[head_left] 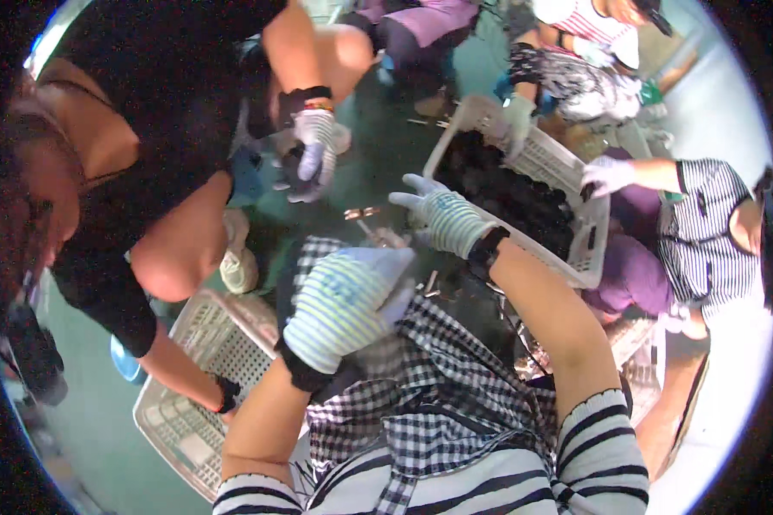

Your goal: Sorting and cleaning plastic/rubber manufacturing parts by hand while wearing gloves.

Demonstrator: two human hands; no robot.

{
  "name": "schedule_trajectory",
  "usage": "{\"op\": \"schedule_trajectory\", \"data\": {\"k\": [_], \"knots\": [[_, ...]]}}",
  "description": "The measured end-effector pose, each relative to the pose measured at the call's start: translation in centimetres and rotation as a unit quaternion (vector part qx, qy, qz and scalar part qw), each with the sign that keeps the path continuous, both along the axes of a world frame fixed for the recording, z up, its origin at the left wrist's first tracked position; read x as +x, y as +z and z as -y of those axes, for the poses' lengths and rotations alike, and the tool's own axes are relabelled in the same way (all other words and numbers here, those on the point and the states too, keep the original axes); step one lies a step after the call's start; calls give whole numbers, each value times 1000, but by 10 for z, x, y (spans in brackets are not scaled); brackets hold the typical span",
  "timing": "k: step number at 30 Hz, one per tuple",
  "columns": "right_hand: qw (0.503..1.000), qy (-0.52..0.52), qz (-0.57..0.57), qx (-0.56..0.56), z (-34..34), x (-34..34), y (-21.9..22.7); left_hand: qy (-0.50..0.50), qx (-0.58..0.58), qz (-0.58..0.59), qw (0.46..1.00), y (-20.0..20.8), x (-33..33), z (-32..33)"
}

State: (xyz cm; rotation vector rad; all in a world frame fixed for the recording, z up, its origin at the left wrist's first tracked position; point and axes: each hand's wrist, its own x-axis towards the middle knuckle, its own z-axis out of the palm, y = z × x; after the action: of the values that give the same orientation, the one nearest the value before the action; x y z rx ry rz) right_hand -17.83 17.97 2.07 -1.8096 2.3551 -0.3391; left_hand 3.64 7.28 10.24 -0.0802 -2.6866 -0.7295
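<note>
My left hand (339, 300), in a striped knit glove, is over my checked apron (438, 378). Its fingers are bent and close together, slightly blurred; what they hold, if anything, is hidden. To its right and farther off, my right hand (451, 221) wears a matching glove, and its fingers are stretched out with nothing visible in them. Between the hands and just beyond them is a small copper-coloured part (362, 213) with a pale stem. My right hand is nearest to the near left side of a white crate (524, 245) filled with black pieces (511, 189).
At left, a co-worker's arm reaches into a white perforated crate (167, 412). That person's other gloved hand (313, 150) holds something dark. Co-workers' gloved hands (517, 120) reach to the black pieces from the far side and right. Small pale parts (432, 283) are scattered on the floor.
</note>
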Motion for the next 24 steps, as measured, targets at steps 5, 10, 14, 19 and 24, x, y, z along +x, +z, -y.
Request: {"op": "schedule_trajectory", "data": {"k": [5,10,14,19,24], "knots": [[1000,-17,20,5,-62,-11,15,6,-6,-51,999,-4,-1,-2],[995,-94,14,43,-207,-24,15,15,-14,-43,999,-1,-1,-10],[943,-296,143,43,-355,-24,35,25,-37,-36,998,-6,-8,-18],[826,-532,151,-108,-517,10,34,31,-105,33,993,-14,0,-13],[689,-680,241,-71,-627,60,-28,71,-67,80,992,-75,10,52]]}}
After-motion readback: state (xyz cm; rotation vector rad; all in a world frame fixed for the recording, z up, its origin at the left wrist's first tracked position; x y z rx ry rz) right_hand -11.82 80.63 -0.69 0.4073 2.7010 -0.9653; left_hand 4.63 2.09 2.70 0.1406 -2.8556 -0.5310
